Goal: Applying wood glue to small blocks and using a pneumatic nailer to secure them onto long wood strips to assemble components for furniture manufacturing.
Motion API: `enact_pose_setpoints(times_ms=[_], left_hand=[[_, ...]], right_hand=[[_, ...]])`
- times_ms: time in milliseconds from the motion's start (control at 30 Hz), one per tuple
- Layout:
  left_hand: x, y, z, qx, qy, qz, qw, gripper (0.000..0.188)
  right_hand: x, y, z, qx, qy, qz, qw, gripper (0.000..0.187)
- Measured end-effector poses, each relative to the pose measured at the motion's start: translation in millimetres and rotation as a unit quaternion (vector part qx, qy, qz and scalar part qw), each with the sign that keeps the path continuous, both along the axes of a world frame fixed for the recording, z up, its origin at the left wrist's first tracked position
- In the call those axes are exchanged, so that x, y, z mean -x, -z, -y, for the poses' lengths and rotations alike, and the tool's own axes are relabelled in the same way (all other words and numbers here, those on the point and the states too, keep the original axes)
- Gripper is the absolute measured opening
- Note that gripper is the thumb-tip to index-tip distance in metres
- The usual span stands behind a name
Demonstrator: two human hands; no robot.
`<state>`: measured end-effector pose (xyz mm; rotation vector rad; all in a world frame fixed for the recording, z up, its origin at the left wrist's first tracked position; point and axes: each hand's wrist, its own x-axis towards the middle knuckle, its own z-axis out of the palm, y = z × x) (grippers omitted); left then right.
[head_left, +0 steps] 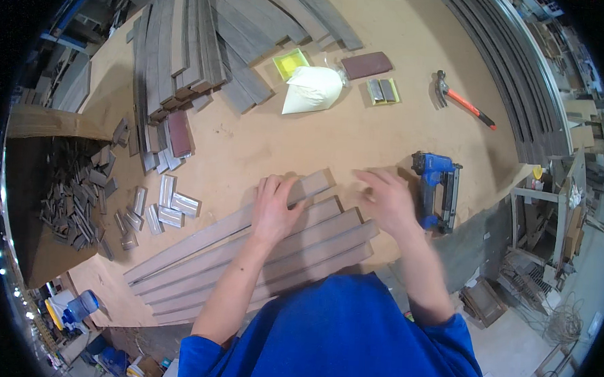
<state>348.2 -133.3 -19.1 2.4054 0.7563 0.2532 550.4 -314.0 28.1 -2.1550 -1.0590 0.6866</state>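
Note:
Several long grey wooden slats [198, 258] lie side by side on the tan workbench [297, 138] in front of me. My left hand [273, 204] rests flat on the top slats, fingers spread. My right hand [386, 197] hovers blurred just past the slats' right ends, fingers apart and holding nothing. A blue nail gun [437, 187] stands right beside my right hand.
A pile of grey slats [200, 42] fills the far left. Small metal-grey blocks [166, 203] lie left of the slats, a cardboard box of offcuts [73, 192] beyond. A white bag [311, 88], yellow trays [291, 61], sanding block [366, 64] and orange-handled hammer [464, 100] lie farther back.

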Motion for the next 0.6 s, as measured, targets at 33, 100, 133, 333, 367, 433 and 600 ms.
enact_pose_setpoints(times_ms=[33,100,133,333,367,433,600], left_hand=[[-3,-1,0,0.001,0.004,0.000,1.000,0.055],[-3,-4,1,0.002,0.002,0.000,1.000,0.055],[-3,-4,1,0.006,0.000,-0.003,1.000,0.055],[-1,2,0,-0.012,0.005,-0.010,1.000,0.059],[-1,3,0,-0.011,0.001,-0.009,1.000,0.059],[1,3,2,-0.007,0.002,-0.003,1.000,0.060],[1,2,2,-0.005,0.001,0.012,1.000,0.059]], right_hand=[[-2,9,-13,-0.027,-0.057,0.035,0.997,0.047],[-10,18,-40,-0.060,-0.117,0.072,0.989,0.051],[-14,17,-52,-0.023,-0.181,0.096,0.979,0.054],[-26,16,-84,0.073,-0.326,0.125,0.934,0.056],[-26,16,-86,0.090,-0.340,0.131,0.927,0.057],[-26,14,-86,0.074,-0.345,0.134,0.926,0.054],[-25,15,-86,0.057,-0.343,0.133,0.928,0.049]])
